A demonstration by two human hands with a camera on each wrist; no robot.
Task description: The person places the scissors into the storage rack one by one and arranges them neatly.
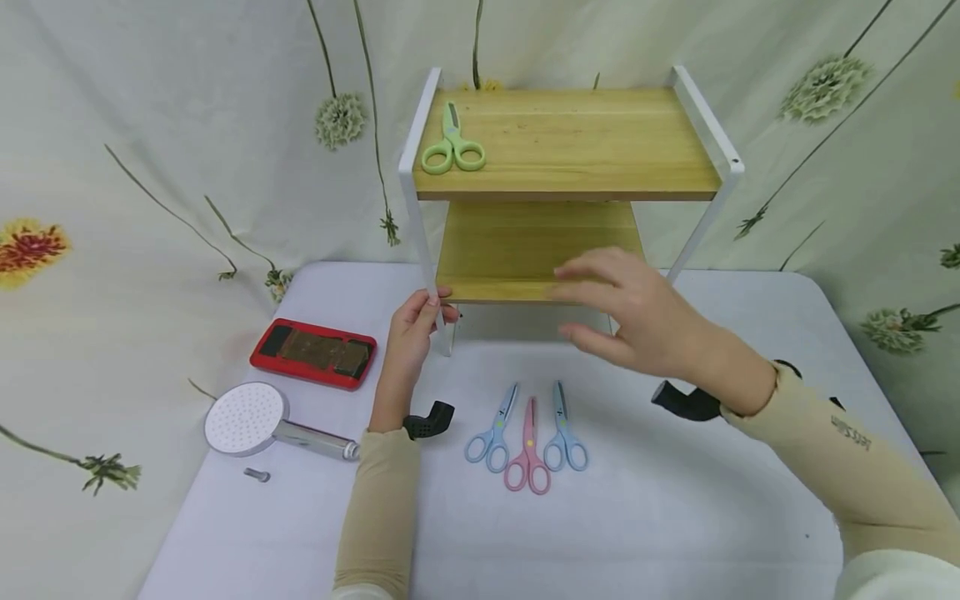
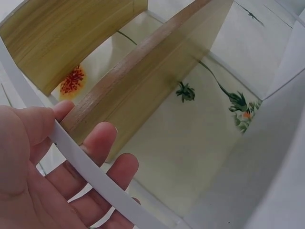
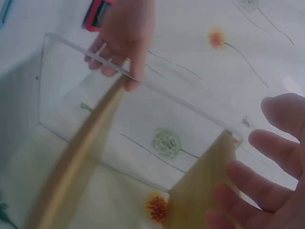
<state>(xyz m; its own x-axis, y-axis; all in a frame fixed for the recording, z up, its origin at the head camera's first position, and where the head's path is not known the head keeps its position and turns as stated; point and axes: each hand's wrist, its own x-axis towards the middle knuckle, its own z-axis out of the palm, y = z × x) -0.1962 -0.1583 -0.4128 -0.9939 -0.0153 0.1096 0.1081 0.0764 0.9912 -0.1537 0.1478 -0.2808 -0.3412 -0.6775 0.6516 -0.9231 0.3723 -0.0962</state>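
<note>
A two-tier shelf (image 1: 585, 146) with wooden boards and a white frame stands at the back of the table. My left hand (image 1: 411, 337) grips its front left leg (image 2: 88, 167), thumb on one side and fingers curled behind, level with the lower board (image 1: 525, 250). In front of the shelf's right half, my right hand (image 1: 637, 317) is raised with fingers spread, holding nothing; the right wrist view also shows these fingers (image 3: 259, 191) apart from the boards. Light green scissors (image 1: 452, 140) lie at the left end of the top board.
Below the shelf lie pink scissors (image 1: 529, 454) between blue scissors (image 1: 497, 433) and another blue pair (image 1: 562, 429). To the left are a red-edged rectangular object (image 1: 313, 353), a shower head (image 1: 246, 418) and a small grey bolt-like piece (image 1: 257, 475). A floral cloth (image 1: 225, 100) hangs behind.
</note>
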